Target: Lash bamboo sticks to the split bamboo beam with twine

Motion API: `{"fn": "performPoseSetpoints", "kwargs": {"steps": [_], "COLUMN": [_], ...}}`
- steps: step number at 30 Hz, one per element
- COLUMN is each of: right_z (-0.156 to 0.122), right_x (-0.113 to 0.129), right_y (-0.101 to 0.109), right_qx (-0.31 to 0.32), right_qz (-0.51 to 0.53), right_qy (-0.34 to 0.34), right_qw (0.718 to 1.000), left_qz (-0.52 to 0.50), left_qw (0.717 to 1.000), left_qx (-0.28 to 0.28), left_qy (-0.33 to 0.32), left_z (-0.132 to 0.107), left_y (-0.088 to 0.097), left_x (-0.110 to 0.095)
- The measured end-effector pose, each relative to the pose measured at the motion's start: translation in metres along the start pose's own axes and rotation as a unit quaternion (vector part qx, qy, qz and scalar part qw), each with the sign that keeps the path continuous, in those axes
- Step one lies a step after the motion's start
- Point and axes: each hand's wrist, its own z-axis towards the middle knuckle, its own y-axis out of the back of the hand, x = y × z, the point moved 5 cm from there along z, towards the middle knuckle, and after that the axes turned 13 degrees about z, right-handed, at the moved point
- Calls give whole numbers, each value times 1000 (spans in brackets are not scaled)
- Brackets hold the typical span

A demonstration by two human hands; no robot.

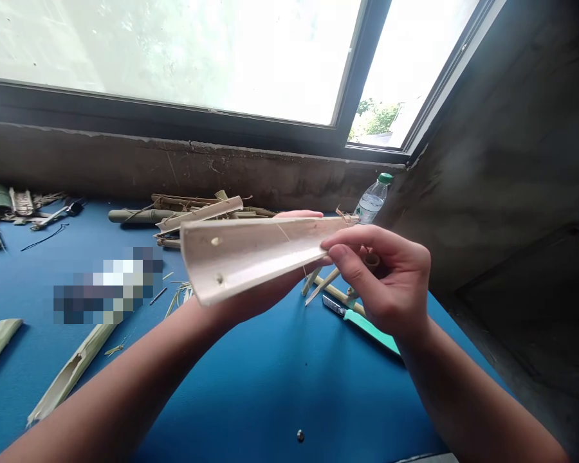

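Observation:
A split length of bamboo (251,251), pale and hollowed on its inner side, is held up above the blue table with its wide end to the left. Two small holes show near that end. My left hand (275,286) supports it from behind and below; its fingertips show above the top edge, and the rest is hidden. With thumb and forefinger together, my right hand (386,276) pinches the lower edge near the right end. Below the right hand lies a turquoise-handled utility knife (369,328), beside thin bamboo sticks (321,289).
Bamboo pieces (145,216) lie along the back wall, with a water bottle (374,198) farther right. Split bamboo (84,357) and a blurred-out object (109,283) are on the left. A small metal piece (300,436) lies near the front of the blue table (251,392).

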Motion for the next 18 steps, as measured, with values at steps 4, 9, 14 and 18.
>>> {"fn": "performPoseSetpoints", "kwargs": {"steps": [4, 9, 14, 18], "right_z": [1, 3, 4, 4], "right_x": [0, -2, -3, -7], "right_y": [2, 3, 7, 8], "right_qx": [2, 9, -64, -100], "right_qz": [-35, -75, -78, -63], "right_qy": [3, 3, 3, -13], "right_qw": [999, 997, 995, 993], "left_qz": [41, -6, -64, -49], "left_qw": [999, 999, 997, 995], "left_qx": [-2, 8, 34, 12], "left_qy": [14, 48, 40, 87], "left_z": [-5, -3, 1, 0], "left_y": [7, 7, 6, 8], "left_x": [4, -1, -10, -7]}}
